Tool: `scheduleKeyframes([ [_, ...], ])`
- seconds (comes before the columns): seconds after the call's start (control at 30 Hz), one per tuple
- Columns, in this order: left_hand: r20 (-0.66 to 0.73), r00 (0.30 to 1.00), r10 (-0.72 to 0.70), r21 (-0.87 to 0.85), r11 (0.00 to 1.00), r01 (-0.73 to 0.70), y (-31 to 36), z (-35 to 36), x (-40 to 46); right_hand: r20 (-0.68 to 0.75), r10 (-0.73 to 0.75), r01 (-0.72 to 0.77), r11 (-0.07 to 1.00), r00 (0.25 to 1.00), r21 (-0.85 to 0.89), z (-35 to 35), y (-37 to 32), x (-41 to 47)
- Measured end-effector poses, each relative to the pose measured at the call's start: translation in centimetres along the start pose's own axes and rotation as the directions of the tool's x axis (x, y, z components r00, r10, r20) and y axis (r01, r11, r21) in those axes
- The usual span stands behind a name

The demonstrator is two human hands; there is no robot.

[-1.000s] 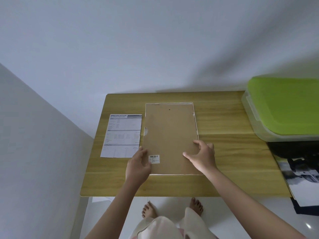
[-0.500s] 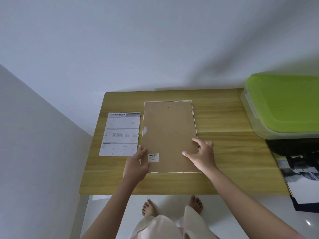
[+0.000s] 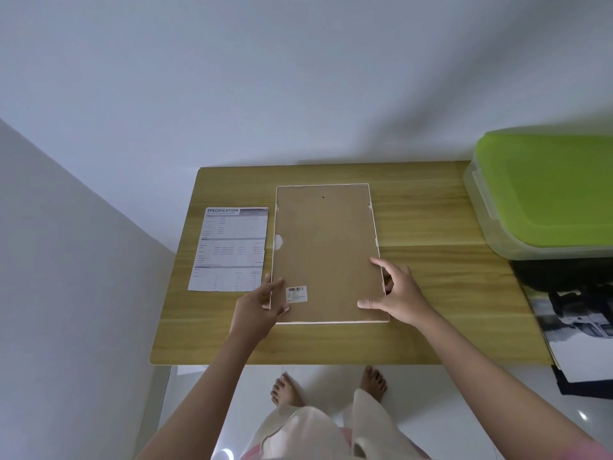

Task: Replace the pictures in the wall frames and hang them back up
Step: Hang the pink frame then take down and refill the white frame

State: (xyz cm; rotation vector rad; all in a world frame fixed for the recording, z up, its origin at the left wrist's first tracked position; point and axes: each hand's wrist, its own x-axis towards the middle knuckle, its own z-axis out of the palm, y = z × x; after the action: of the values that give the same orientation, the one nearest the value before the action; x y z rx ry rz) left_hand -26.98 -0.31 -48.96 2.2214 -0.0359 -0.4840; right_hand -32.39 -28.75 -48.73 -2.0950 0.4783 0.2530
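A picture frame (image 3: pixel 326 247) lies face down on the wooden table (image 3: pixel 431 277), its brown backing board up, with a thin white rim and a barcode sticker near the front left corner. My left hand (image 3: pixel 260 308) grips the frame's left edge near that corner, thumb on the backing. My right hand (image 3: pixel 398 295) holds the right edge near the front, fingers spread on the board and curled at the rim. A printed sheet headed SPECIFICATION (image 3: pixel 230 249) lies flat just left of the frame.
A clear plastic box with a green lid (image 3: pixel 544 190) sits on the table's right end. Dark items and printed pictures (image 3: pixel 577 323) lie beyond the right edge. White walls stand behind and to the left. My bare feet (image 3: pixel 328 386) are under the front edge.
My fingers have shifted at the frame's side edges; the right hand's fingers now curl around the right rim. The frame and the sheet stay where they were.
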Motion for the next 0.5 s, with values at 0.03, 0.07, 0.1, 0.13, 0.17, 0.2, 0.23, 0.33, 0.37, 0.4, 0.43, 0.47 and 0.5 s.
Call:
scheduleKeyframes([
  [0.03, 0.009, 1.000, 0.000, -0.001, 1.000, 0.000, -0.1, -0.1, 0.1, 0.028, -0.012, 0.012, 1.000, 1.000, -0.021, -0.1, 0.1, -0.1],
  [0.07, 0.028, 1.000, 0.001, 0.001, 1.000, -0.001, -0.3, -0.2, 0.3, 0.040, -0.026, 0.028, 0.999, 0.999, -0.036, -0.1, 0.1, -0.1],
  [0.1, 0.060, 0.998, 0.006, 0.009, 1.000, -0.007, -0.6, -0.3, 0.4, 0.042, -0.038, 0.040, 0.998, 0.998, -0.045, 0.0, 0.2, -0.1],
  [0.13, 0.099, 0.995, 0.018, 0.024, 0.999, -0.021, -0.8, -0.5, 0.5, 0.035, -0.048, 0.050, 0.998, 0.998, -0.049, 0.0, 0.3, 0.0],
  [0.17, 0.140, 0.990, 0.034, 0.041, 0.998, -0.040, -1.1, -0.8, 0.6, 0.029, -0.052, 0.053, 0.997, 0.998, -0.049, 0.1, 0.4, 0.0],
  [0.2, 0.172, 0.984, 0.047, 0.054, 0.997, -0.057, -1.4, -0.9, 0.7, 0.025, -0.052, 0.054, 0.997, 0.998, -0.049, 0.2, 0.5, 0.0],
  [0.23, 0.186, 0.981, 0.055, 0.063, 0.996, -0.068, -1.5, -1.0, 0.7, 0.022, -0.051, 0.052, 0.997, 0.998, -0.049, 0.3, 0.5, 0.0],
  [0.33, 0.143, 0.986, 0.081, 0.067, 0.994, -0.091, -1.4, -0.7, 0.7, 0.012, -0.052, 0.053, 0.997, 0.999, -0.054, 0.4, 0.5, -0.1],
  [0.37, 0.128, 0.988, 0.084, 0.061, 0.994, -0.092, -1.3, -0.6, 0.7, 0.010, -0.053, 0.054, 0.997, 0.999, -0.056, 0.5, 0.5, -0.2],
  [0.4, 0.121, 0.989, 0.085, 0.054, 0.994, -0.092, -1.2, -0.5, 0.7, 0.010, -0.055, 0.055, 0.997, 0.998, -0.060, 0.5, 0.4, -0.2],
  [0.43, 0.122, 0.989, 0.084, 0.052, 0.995, -0.091, -1.1, -0.5, 0.7, 0.010, -0.056, 0.056, 0.996, 0.998, -0.065, 0.5, 0.5, -0.2],
  [0.47, 0.128, 0.988, 0.084, 0.055, 0.994, -0.091, -1.0, -0.6, 0.6, 0.008, -0.057, 0.057, 0.996, 0.998, -0.069, 0.5, 0.5, -0.2],
  [0.5, 0.138, 0.987, 0.084, 0.061, 0.994, -0.094, -0.8, -0.7, 0.6, 0.006, -0.057, 0.057, 0.996, 0.998, -0.069, 0.5, 0.5, -0.2],
])
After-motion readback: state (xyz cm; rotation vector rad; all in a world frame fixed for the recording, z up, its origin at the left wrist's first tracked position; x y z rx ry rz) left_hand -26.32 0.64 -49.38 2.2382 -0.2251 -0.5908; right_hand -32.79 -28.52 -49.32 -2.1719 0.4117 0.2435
